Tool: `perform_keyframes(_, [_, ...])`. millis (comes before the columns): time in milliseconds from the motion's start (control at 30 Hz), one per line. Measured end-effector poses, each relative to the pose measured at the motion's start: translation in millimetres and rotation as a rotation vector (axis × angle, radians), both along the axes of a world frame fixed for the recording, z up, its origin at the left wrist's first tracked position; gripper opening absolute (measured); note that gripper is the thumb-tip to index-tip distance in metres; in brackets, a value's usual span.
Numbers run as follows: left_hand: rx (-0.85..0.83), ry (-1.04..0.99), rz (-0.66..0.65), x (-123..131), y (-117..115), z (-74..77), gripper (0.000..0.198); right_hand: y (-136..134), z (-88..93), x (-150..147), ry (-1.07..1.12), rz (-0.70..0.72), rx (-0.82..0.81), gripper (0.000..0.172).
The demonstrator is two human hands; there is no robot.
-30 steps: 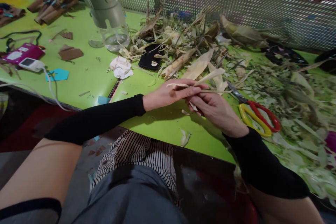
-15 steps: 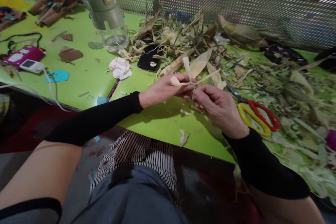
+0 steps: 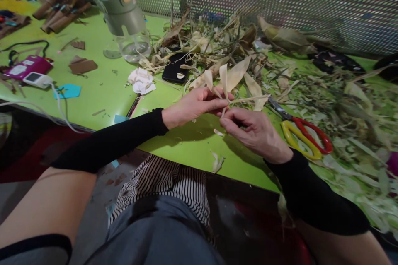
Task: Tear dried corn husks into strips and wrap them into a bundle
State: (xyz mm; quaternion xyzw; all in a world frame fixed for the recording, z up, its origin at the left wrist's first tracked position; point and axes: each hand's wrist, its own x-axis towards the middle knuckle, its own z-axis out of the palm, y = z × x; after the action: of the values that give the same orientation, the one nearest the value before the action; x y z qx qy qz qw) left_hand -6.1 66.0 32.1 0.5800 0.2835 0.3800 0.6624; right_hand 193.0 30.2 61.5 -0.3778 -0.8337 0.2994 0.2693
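Pale dried corn husk strips (image 3: pixel 223 76) stand up from between the fingers of my left hand (image 3: pixel 196 105), which pinches them where they meet. Close beside it, my right hand (image 3: pixel 253 132) is closed, thumb and forefinger on the lower end of a husk strip below that joint. One thin strip sticks out to the right above my right hand. Scissors (image 3: pixel 303 134) with one red and one yellow handle lie just right of my right hand, blades toward the husk pile. Small husk scraps (image 3: pixel 217 162) lie on the green table in front of my hands.
Heaped dry husks and leaves (image 3: pixel 205 41) cover the back and right of the green table (image 3: pixel 115 103). A black phone (image 3: pixel 174 68), crumpled tissue (image 3: pixel 141 81), water bottle (image 3: pixel 126 16) and purple device (image 3: pixel 29 67) stand or lie leftward. A perforated metal screen (image 3: pixel 280 0) closes the back.
My right hand has shifted slightly down and left, pulling at a strip's lower end. My left thumb has moved forward over the joint, and the left husk strip now points upward.
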Motion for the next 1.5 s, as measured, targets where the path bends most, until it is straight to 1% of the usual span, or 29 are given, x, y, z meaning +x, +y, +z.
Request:
perform_keyframes(67, [0.010,0.020,-0.004,-1,0,3.7,0.047,-2,0.7,-2,0.001,-0.027,-0.012,0.029])
perform_keyframes(133, [0.026,0.046,-0.029,-4,1,8.2,0.045,-5,1.5,-3,0.030,-0.078,-0.034,0.033])
perform_keyframes(267, [0.023,0.094,-0.061,-9,4,14.3,0.039,-4,0.3,-1,0.152,-0.223,-0.117,0.055])
perform_keyframes(333, [0.003,0.108,-0.062,-11,5,14.1,0.036,0,-2.2,1,0.217,-0.289,-0.166,0.060])
perform_keyframes(433, [-0.012,0.102,-0.111,-11,5,12.3,0.034,5,-5.8,2,0.296,-0.339,-0.228,0.058])
perform_keyframes(533, [0.022,0.093,-0.154,-8,1,12.6,0.039,6,-7.2,1,0.311,-0.362,-0.261,0.057])
perform_keyframes(633, [0.064,0.114,-0.119,-5,-4,14.5,0.042,4,-9.0,0,0.321,-0.370,-0.258,0.057])
perform_keyframes(700, [0.074,0.127,-0.093,-3,-7,15.2,0.040,3,-11.4,-1,0.339,-0.387,-0.231,0.055])
perform_keyframes(800, [0.050,0.116,-0.114,-1,-10,14.2,0.035,2,-14.1,-2,0.369,-0.432,-0.223,0.053])
perform_keyframes(867, [0.023,0.090,-0.147,-1,-11,12.5,0.035,3,-13.3,-3,0.366,-0.431,-0.239,0.053])
perform_keyframes(933, [0.001,0.056,-0.144,-3,-10,10.8,0.034,3,-10.3,-2,0.296,-0.410,-0.210,0.054])
perform_keyframes(1033, [-0.013,0.000,-0.091,-5,-8,9.2,0.033,3,-5.2,-2,0.131,-0.369,-0.116,0.058])
perform_keyframes(1100, [0.001,-0.012,-0.054,-5,-5,8.3,0.036,2,-3.9,-2,0.083,-0.328,-0.062,0.057])
perform_keyframes(1200, [0.069,0.031,-0.002,-4,0,5.4,0.039,-2,-4.3,-3,0.106,-0.297,0.031,0.053])
perform_keyframes(1267, [0.113,0.065,0.019,-4,2,2.6,0.041,-5,-4.6,-5,0.119,-0.294,0.066,0.050])
perform_keyframes(1367, [0.160,0.103,0.039,-3,2,-0.7,0.046,-8,-4.5,-6,0.117,-0.280,0.064,0.048])
perform_keyframes(1500, [0.241,0.137,0.093,-2,0,-2.1,0.046,-9,-4.3,-7,0.107,-0.303,0.048,0.046])
